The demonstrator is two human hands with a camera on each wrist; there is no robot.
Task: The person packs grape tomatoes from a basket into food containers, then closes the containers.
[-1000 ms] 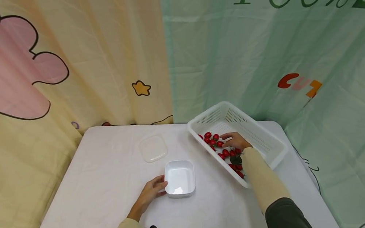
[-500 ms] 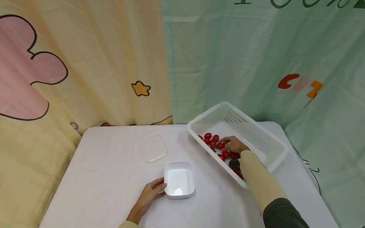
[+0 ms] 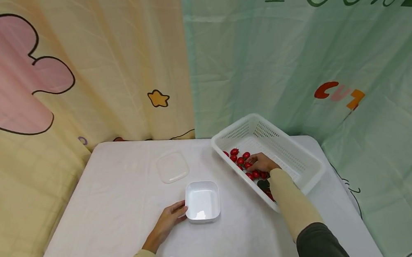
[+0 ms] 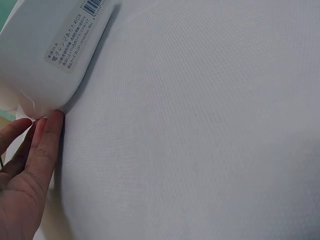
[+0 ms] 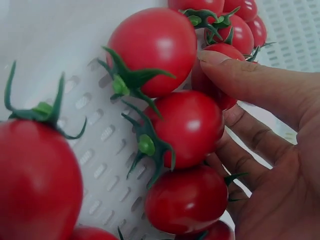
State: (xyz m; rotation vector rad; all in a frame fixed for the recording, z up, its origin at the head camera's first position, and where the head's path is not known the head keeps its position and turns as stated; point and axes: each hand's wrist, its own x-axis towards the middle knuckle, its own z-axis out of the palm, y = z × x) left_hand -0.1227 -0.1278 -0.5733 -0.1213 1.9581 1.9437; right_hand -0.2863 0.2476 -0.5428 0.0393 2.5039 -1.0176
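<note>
My left hand (image 3: pixel 169 220) touches the left side of a small square white plastic box (image 3: pixel 204 220) with its fingers nearly straight. In the left wrist view, the fingertips (image 4: pixel 56 116) meet the corner of the box, which bears a printed label (image 4: pixel 75 37). My right hand (image 3: pixel 263 162) reaches into a white perforated basket (image 3: pixel 286 149) among red cherry tomatoes (image 3: pixel 234 152). Seen from the right wrist, its thumb and fingers pinch one cherry tomato (image 5: pixel 202 82), partly hidden behind the thumb. Several other tomatoes with green calyxes lie beside it.
A clear flat lid (image 3: pixel 173 167) lies on the white-covered table (image 3: pixel 98 213) behind the box. The basket stands at an angle at the back right, with raised walls. Patterned curtains (image 3: pixel 129 69) hang behind the table.
My right hand has lowered slightly toward the near-left side of the basket and closed on a tomato. Some tomatoes near its fingers have shifted a little. My left hand and the box stay put.
</note>
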